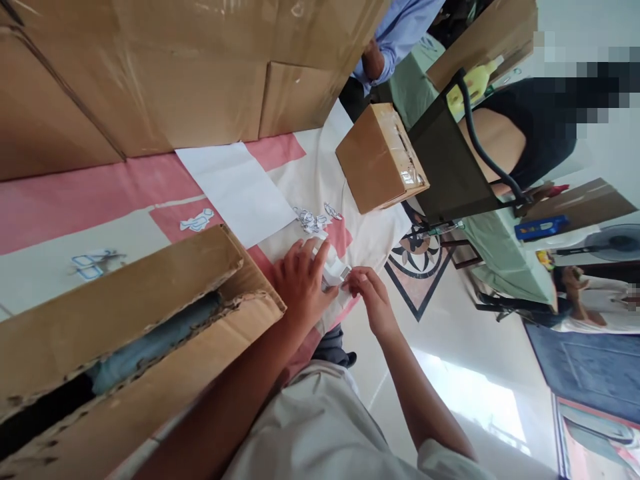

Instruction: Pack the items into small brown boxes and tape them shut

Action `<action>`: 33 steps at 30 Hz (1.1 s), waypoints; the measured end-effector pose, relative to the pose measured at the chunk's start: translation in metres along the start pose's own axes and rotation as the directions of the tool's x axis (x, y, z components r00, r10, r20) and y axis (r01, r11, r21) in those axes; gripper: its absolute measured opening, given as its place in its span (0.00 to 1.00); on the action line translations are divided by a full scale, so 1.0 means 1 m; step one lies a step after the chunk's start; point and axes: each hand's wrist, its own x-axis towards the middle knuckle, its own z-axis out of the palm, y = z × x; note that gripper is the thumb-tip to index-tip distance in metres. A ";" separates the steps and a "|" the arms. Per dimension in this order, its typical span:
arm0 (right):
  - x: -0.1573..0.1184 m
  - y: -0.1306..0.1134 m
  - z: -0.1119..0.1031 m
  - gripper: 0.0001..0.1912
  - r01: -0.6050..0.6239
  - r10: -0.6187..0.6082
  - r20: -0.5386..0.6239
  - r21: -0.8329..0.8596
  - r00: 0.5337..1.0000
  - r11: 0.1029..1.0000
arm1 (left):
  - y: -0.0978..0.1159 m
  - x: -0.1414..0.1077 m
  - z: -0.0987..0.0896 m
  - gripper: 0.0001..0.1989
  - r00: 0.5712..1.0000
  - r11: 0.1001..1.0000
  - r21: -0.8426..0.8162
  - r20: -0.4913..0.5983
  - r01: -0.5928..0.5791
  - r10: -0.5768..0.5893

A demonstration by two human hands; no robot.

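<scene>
On the red and white cloth, a small white device [331, 268], rounded like a tape dispenser, lies under my left hand [303, 273]. My left thumb and fingers are wrapped about its body and cover part of it. My right hand [369, 292] is closed, its fingertips pinched at the device's near right end; whatever they hold is too small to make out. Just beyond the left fingers is a small pile of paper cutouts [311, 220], with one more cutout [333, 211] beside it. A blank white sheet [240, 190] lies to the left of the pile.
Large cardboard boxes [190, 73] wall the far side. An open-slotted carton [125, 287] stands close on the left, a smaller carton [373, 160] on the right. More cutouts [197, 220] lie on the cloth [100, 193]. A person's sleeve [407, 37] and a chair [450, 160] are beyond.
</scene>
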 end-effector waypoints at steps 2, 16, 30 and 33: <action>-0.002 -0.003 0.002 0.17 -0.042 0.041 0.052 0.016 0.998 0.999 | 0.000 0.000 0.000 0.36 1.000 1.000 -0.001 -0.003 -0.005 0.005; 0.010 -0.009 -0.006 0.19 -0.143 0.131 0.122 0.092 0.984 0.985 | -0.003 -0.001 0.003 0.36 0.998 0.999 0.014 -0.052 -0.031 0.032; -0.001 0.005 0.006 0.15 0.226 -0.241 -0.010 -0.308 0.970 0.924 | -0.003 -0.002 0.000 0.39 0.999 0.998 0.054 -0.024 -0.037 0.039; -0.004 0.006 0.005 0.13 0.268 -0.313 -0.028 -0.450 0.949 0.852 | -0.004 -0.002 0.000 0.40 0.999 0.998 0.054 -0.019 -0.041 0.042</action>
